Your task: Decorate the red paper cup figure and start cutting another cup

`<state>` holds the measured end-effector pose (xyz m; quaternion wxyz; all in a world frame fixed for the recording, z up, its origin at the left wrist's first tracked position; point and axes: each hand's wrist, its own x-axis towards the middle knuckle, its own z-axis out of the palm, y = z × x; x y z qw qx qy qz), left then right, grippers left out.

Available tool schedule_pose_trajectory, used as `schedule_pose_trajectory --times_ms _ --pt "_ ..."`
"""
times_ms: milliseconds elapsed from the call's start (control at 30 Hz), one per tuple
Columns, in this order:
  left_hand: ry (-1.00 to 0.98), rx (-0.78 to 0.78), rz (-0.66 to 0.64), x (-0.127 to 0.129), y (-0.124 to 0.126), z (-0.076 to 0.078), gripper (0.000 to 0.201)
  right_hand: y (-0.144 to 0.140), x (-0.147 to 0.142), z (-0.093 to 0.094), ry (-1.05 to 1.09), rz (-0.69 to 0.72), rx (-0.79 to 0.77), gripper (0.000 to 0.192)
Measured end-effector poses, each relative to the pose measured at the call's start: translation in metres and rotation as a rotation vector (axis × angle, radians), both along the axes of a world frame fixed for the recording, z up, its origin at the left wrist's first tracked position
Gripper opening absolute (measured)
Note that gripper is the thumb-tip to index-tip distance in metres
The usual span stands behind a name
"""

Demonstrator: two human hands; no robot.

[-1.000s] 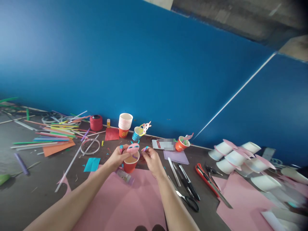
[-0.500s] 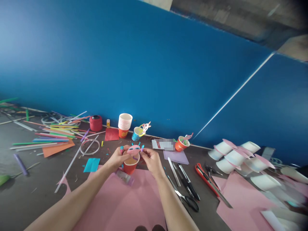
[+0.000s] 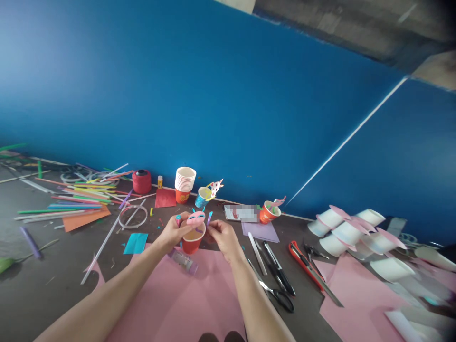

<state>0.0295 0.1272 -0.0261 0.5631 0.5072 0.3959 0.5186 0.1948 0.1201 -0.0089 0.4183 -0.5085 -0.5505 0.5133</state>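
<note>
An orange-red paper cup (image 3: 191, 245) stands at the near edge of the workspace, between my hands. Above its rim shows a pink paper cut-out (image 3: 195, 218) with oval markings and small blue tips on top. My left hand (image 3: 173, 233) is closed at the cup's left rim, its thumb reaching under the cut-out. A blue piece (image 3: 178, 218) pokes up by that hand's fingers. With its fingertips pinched together at the cup's right side, my right hand (image 3: 221, 236) holds a small purple strip with a blue tip (image 3: 209, 218). A clear purple-capped tube (image 3: 183, 261) lies before the cup.
Pink paper (image 3: 178, 304) lies beneath my forearms. On the right are scissors (image 3: 281, 299), pens (image 3: 278, 270) and a red cutter knife (image 3: 306, 263). White cups (image 3: 338, 232) cluster at far right. Straws (image 3: 85, 194) and stacked cups (image 3: 185, 179) are to the left and behind.
The pink cut-out has shifted slightly up and left and tilted. The purple strip stands up more by my right fingertips. Both hands stay around the cup.
</note>
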Motion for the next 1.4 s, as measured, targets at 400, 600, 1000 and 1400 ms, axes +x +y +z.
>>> schedule_pose_trajectory --times_ms 400,600,1000,1400 --pt "0.016 0.018 -0.021 0.000 -0.002 -0.002 0.033 -0.002 -0.002 -0.003 -0.197 0.048 0.130 0.012" --pt "-0.003 -0.009 -0.037 -0.001 -0.001 -0.003 0.034 -0.001 0.001 -0.014 -0.265 0.093 0.214 0.019" --pt "-0.119 -0.011 -0.055 0.000 -0.004 0.008 0.039 -0.002 0.000 -0.002 -0.059 0.129 0.092 0.028" --pt "-0.201 0.112 -0.083 -0.004 -0.001 -0.003 0.058 -0.007 -0.007 0.000 -0.131 0.128 0.199 0.036"
